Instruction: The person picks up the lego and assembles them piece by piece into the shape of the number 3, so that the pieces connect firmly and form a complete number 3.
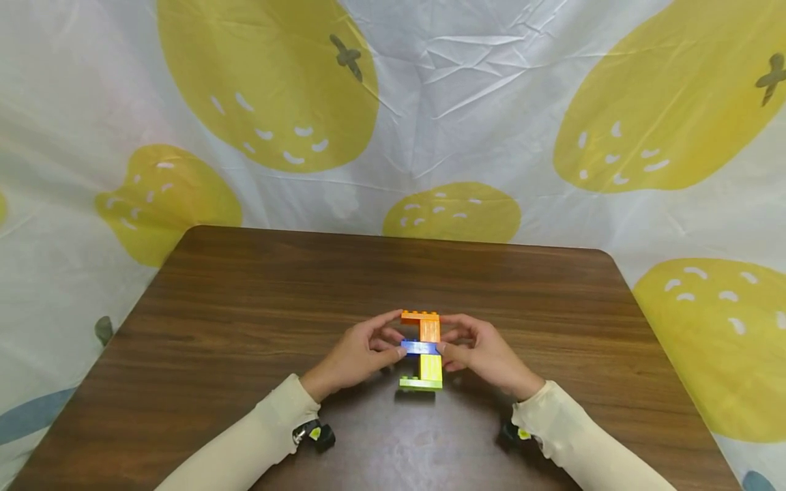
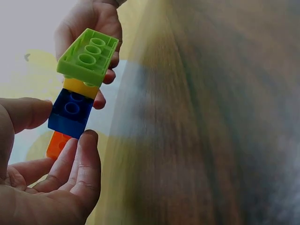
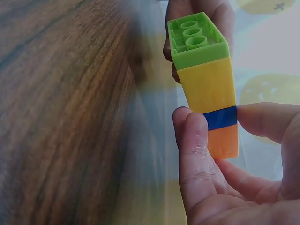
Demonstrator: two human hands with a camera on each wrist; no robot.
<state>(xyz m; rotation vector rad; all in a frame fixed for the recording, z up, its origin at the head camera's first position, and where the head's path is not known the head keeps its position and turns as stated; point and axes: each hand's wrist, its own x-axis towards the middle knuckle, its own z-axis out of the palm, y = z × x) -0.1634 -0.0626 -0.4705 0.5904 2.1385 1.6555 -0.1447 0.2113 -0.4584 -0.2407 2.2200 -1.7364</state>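
Both hands hold a stack of toy building bricks (image 1: 430, 368) upright between them, with a dark shadow under it. A flat orange brick (image 1: 420, 316) tops an orange block (image 1: 430, 331). Below come a blue brick (image 1: 420, 348), a yellow block (image 1: 431, 367) and a light green brick (image 1: 420, 384). My left hand (image 1: 348, 356) pinches the blue brick's free end between thumb and fingers. On the other side my right hand (image 1: 494, 356) grips the stack, its thumb at the blue brick. Hollow tubes show under the green brick (image 2: 86, 59) in both wrist views.
The brown wood-grain table (image 1: 276, 293) stretches out around the hands. Behind it hangs a white cloth (image 1: 424, 136) printed with yellow fruit. A dark wrist camera (image 1: 323, 436) is strapped at the left sleeve, another camera (image 1: 510, 434) at the right.
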